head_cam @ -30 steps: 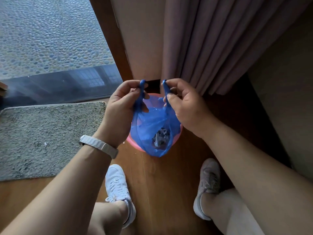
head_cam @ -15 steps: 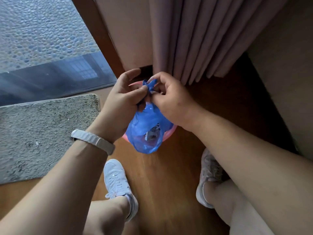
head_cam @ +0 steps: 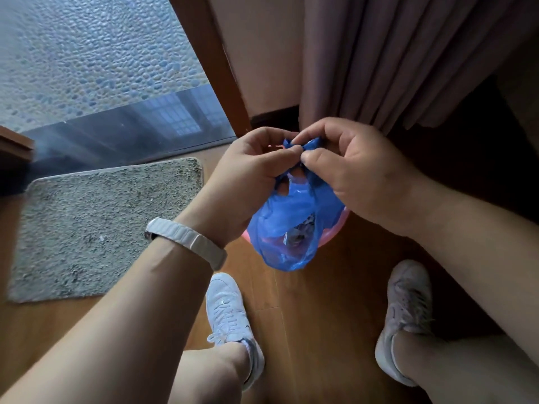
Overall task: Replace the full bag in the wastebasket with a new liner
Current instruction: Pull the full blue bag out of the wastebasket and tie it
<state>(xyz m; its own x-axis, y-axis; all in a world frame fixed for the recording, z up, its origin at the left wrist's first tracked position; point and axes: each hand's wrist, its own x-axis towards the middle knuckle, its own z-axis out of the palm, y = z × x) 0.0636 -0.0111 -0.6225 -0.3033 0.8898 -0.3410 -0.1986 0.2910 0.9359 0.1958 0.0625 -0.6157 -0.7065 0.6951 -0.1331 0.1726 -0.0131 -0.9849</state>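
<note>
A translucent blue bag (head_cam: 287, 228) with dark rubbish inside hangs over a pink wastebasket (head_cam: 335, 236), of which only a strip of rim shows beneath it. My left hand (head_cam: 250, 173) and my right hand (head_cam: 350, 167) meet above the bag, fingertips pinching its two twisted blue handles together. The handles cross between my thumbs and forefingers. Most of the wastebasket is hidden by the bag and my hands.
A grey shaggy mat (head_cam: 96, 223) lies on the wooden floor to the left. A mauve curtain (head_cam: 379, 59) hangs behind the basket, beside a wooden door frame (head_cam: 210, 62) and glass. My two white shoes (head_cam: 230, 316) (head_cam: 405, 313) stand near the basket.
My hands have come together from holding the handles apart, and now cross the handles at the bag's top. The bag has narrowed and hangs a little higher.
</note>
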